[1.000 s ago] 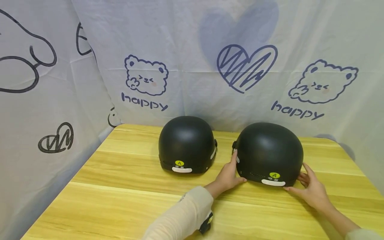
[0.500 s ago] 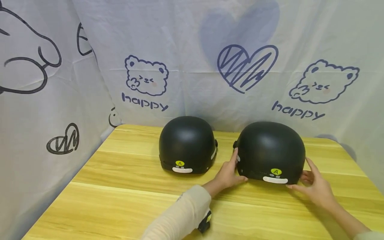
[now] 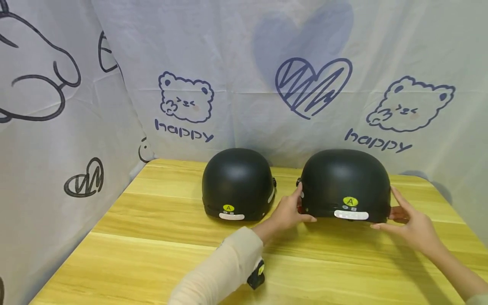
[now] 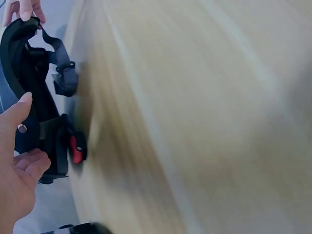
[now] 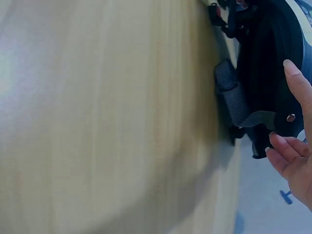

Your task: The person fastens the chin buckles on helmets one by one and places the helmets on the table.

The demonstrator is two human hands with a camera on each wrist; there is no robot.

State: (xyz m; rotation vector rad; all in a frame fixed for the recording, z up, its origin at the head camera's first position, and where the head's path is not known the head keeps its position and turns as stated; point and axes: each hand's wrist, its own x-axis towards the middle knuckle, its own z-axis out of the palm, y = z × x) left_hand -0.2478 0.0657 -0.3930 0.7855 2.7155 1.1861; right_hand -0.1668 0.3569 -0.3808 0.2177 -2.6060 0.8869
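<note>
A matte black helmet (image 3: 345, 180) with a yellow "A" sticker and a white strip is held between both hands at the right of the table. My left hand (image 3: 286, 212) grips its left lower edge, thumb at the rim. On the other side my right hand (image 3: 415, 226) holds the right lower edge the same way. Both wrist views show the helmet's dark underside, raised over the wood. Below it hang a black chin strap (image 4: 63, 73) and a red buckle piece (image 4: 75, 150). A similar black helmet (image 3: 237, 182) rests to the left, apart from both hands.
The wood-grain table (image 3: 145, 254) reaches back to a white cloth (image 3: 244, 127) printed with bears and hearts. More cloth (image 3: 114, 127) hangs along the left side. A small black device (image 3: 256, 275) sits at the left sleeve (image 3: 225, 267).
The right helmet has risen off the table and its back edge has tipped up, with both hands still on it. My right hand has moved up and slightly right. The left helmet has stayed put.
</note>
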